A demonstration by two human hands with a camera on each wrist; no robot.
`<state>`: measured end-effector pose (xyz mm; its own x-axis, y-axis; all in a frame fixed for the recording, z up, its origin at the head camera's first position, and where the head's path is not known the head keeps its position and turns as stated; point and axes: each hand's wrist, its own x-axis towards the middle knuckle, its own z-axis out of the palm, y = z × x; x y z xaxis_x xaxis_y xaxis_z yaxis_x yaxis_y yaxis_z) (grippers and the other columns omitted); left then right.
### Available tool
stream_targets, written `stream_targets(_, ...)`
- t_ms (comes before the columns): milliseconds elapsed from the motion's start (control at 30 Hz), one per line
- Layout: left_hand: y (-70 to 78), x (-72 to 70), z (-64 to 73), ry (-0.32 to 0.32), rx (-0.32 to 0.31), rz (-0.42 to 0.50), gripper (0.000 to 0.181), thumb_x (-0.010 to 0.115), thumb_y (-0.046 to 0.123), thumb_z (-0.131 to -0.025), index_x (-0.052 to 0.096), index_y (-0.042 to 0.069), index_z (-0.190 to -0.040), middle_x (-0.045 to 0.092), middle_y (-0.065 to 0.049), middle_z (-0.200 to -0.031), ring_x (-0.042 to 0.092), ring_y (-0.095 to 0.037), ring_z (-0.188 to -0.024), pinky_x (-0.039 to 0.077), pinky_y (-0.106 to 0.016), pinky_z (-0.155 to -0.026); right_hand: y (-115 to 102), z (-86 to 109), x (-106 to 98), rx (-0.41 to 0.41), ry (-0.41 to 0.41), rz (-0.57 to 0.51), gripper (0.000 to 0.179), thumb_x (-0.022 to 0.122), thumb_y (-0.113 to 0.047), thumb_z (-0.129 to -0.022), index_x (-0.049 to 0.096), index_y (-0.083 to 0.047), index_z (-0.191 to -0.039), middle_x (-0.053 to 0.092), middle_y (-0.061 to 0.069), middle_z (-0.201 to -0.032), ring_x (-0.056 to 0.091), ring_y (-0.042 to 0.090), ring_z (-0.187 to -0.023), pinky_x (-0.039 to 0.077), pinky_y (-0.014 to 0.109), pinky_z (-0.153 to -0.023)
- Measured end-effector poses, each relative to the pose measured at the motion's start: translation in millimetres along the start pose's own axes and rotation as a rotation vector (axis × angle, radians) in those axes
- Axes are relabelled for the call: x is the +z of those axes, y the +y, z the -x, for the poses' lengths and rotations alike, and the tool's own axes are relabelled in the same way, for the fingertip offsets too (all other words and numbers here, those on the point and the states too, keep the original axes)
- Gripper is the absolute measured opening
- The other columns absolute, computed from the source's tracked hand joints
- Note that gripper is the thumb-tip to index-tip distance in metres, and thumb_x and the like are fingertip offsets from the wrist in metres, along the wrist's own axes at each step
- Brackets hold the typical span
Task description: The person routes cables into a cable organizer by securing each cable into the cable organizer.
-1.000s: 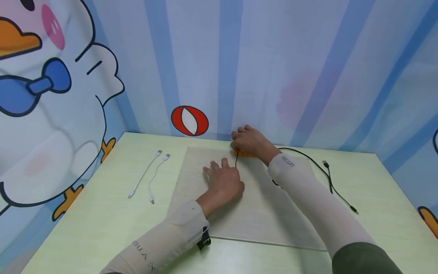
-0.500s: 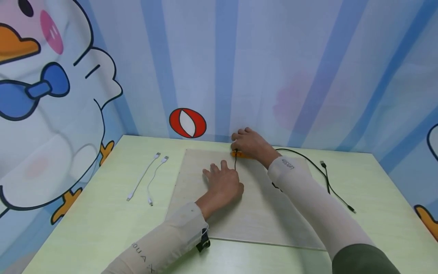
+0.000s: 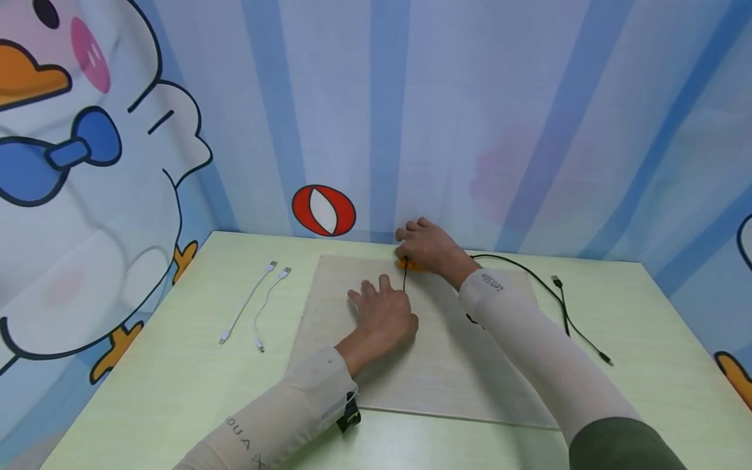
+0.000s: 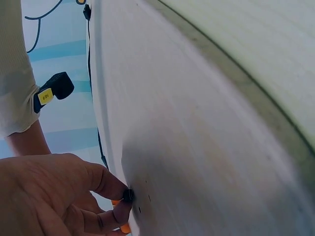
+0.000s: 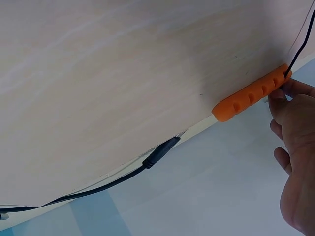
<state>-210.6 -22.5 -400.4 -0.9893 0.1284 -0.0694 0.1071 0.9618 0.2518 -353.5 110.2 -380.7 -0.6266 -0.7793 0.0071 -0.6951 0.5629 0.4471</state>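
An orange cable holder point(image 5: 251, 97) with several slots lies along the far edge of a pale board point(image 3: 458, 365). One black cable point(image 5: 305, 42) runs through the slot at the holder's end. My right hand point(image 3: 431, 247) is at that end, thumb and index finger pinching on the wall side where the cable comes out; the exact grip is partly hidden. Low over the board, my left hand point(image 3: 384, 320) pinches the cable's small black end point(image 4: 128, 195) between thumb and finger, the other fingers spread.
Two white USB cables, one straighter point(image 3: 247, 303) and one curved point(image 3: 269, 300), lie left of the board. More black cable point(image 3: 519, 263) curves behind its right corner, with a USB plug point(image 3: 556, 281) and a small plug point(image 3: 605, 357) to the right. A patterned cloth wall point(image 3: 446, 117) stands close behind.
The head view has shifted slightly, showing a little more of the orange holder beside my right hand. Both hands keep almost the same place and grip.
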Motion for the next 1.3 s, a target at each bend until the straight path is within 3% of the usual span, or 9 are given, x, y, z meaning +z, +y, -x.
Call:
stream_targets(267, 0.2, -1.2, 2.9, 0.002, 0.004, 0.010, 0.026, 0.073, 0.030, -0.105, 0.083, 0.009, -0.094, 0.061, -0.023, -0.134, 0.053, -0.060, -0.141, 0.035, -0.085, -0.119, -1, -0.3, -1, -0.015, -0.001, 0.017, 0.024, 0.078, -0.007, -0.106, 0.084, -0.028, -0.117, 0.072, 0.005, -0.145, 0.063, 0.028, -0.118, 0.051, 0.044, -0.109)
stream_targets(633, -0.2, 0.4, 2.2, 0.008, -0.001, 0.052, 0.032, 0.074, 0.034, -0.105, 0.081, 0.006, -0.092, 0.062, -0.023, -0.132, 0.059, -0.055, -0.130, 0.036, -0.084, -0.117, -1, 1.9, -8, 0.005, -0.028, -0.007, 0.023, 0.074, -0.013, -0.110, 0.083, -0.025, -0.127, 0.072, 0.007, -0.148, 0.065, 0.029, -0.121, 0.052, 0.045, -0.110)
stream_targets(733, 0.0, -0.4, 3.7, 0.013, -0.009, 0.064, 0.037, 0.073, 0.038, -0.106, 0.080, 0.003, -0.098, 0.062, -0.024, -0.132, 0.060, -0.054, -0.129, 0.036, -0.084, -0.117, -2, 1.8, -7, 0.012, -0.020, -0.024, 0.019, 0.073, -0.018, -0.111, 0.083, -0.024, -0.126, 0.072, 0.007, -0.145, 0.065, 0.029, -0.119, 0.052, 0.045, -0.109)
stream_targets(933, -1.5, 1.2, 5.3, 0.040, -0.022, 0.061, 0.045, 0.069, 0.040, -0.109, 0.074, -0.002, -0.124, 0.064, -0.023, -0.128, 0.062, -0.050, -0.126, 0.040, -0.079, -0.116, -7, -2.4, -8, 0.015, -0.007, -0.034, 0.019, 0.072, -0.020, -0.113, 0.083, -0.023, -0.127, 0.073, 0.006, -0.143, 0.065, 0.029, -0.119, 0.053, 0.045, -0.108)
stream_targets(1133, -9.9, -1.9, 9.5, 0.048, -0.027, 0.059, 0.044, 0.067, 0.037, -0.109, 0.069, -0.003, -0.128, 0.063, -0.022, -0.125, 0.060, -0.044, -0.119, 0.046, -0.068, -0.110, -17, -9.4, -10, 0.016, -0.004, -0.070, 0.021, 0.068, -0.018, -0.114, 0.083, -0.023, -0.129, 0.074, 0.006, -0.139, 0.065, 0.028, -0.120, 0.052, 0.044, -0.108)
stream_targets(1300, -23.8, -4.1, 13.9, 0.063, -0.033, 0.050, 0.045, 0.069, 0.035, -0.109, 0.068, -0.005, -0.129, 0.062, -0.024, -0.124, 0.058, -0.045, -0.117, 0.047, -0.066, -0.108, -25, -12.8, -12, 0.017, 0.000, -0.091, 0.024, 0.063, -0.021, -0.116, 0.082, -0.023, -0.132, 0.073, 0.006, -0.142, 0.064, 0.029, -0.124, 0.051, 0.045, -0.113)
